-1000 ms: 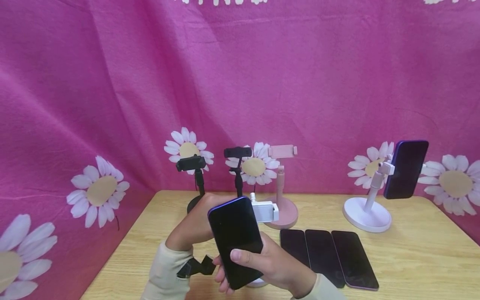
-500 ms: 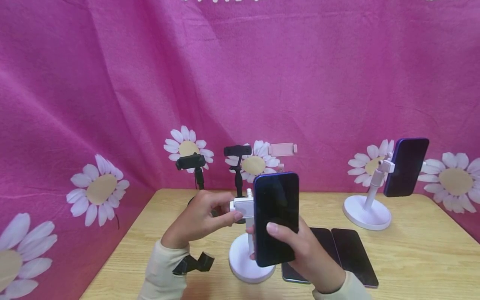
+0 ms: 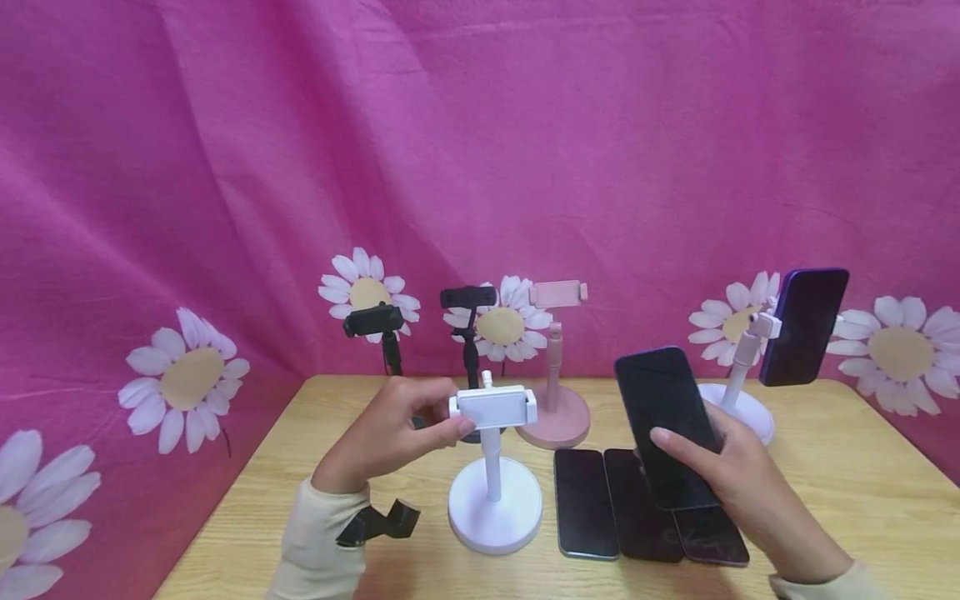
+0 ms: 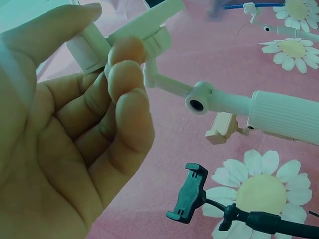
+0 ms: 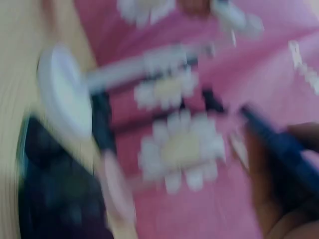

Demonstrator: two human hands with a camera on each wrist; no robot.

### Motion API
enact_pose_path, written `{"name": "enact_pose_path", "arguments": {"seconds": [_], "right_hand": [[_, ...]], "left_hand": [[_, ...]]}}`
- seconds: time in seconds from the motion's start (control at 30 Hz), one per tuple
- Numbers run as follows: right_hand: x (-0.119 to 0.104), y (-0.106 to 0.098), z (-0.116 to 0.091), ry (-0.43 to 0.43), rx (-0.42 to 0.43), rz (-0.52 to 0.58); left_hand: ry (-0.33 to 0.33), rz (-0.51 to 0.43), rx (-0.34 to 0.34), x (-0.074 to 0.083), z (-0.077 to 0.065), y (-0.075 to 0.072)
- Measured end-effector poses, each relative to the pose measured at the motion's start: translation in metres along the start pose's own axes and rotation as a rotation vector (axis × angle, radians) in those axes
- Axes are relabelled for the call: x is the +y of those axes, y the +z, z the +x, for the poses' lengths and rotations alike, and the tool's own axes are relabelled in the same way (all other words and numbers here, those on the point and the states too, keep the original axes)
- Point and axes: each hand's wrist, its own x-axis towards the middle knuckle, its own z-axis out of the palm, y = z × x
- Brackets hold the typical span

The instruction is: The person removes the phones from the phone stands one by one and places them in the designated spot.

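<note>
My left hand (image 3: pixel 397 433) pinches the left end of the white clamp (image 3: pixel 492 408) on top of a white phone stand (image 3: pixel 495 508). In the left wrist view, the thumb and curled fingers close around that clamp (image 4: pixel 139 37), and its jointed neck runs off to the right. A dark phone with a blue edge (image 3: pixel 663 417) is in my right hand (image 3: pixel 738 475), with the thumb across its screen. That phone is tilted and hangs over a row of three dark phones (image 3: pixel 585 504) lying flat on the table. Motion blurs the right wrist view.
Two black phone stands (image 3: pixel 468 333) and a pink stand (image 3: pixel 555 367) stand along the back of the wooden table (image 3: pixel 405 567). At the right, another white stand (image 3: pixel 738 400) holds an upright phone (image 3: pixel 806 325). A pink flowered cloth (image 3: pixel 480 150) hangs behind.
My right hand has carried the phone rightward, away from the white clamp and over the flat phones. The left hand has come to the clamp's left end and stays there.
</note>
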Motion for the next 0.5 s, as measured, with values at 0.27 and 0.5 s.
{"name": "enact_pose_path", "arguments": {"seconds": [0.27,0.5], "right_hand": [[0.058,-0.099,-0.005,0.152,0.023,-0.385],[0.089,-0.127,0.001,0.179,-0.026,-0.561]], "left_hand": [[-0.02,0.003,-0.003,-0.001,-0.002,0.0],[-0.015,0.002,-0.006,0.0,-0.004,-0.001]]}}
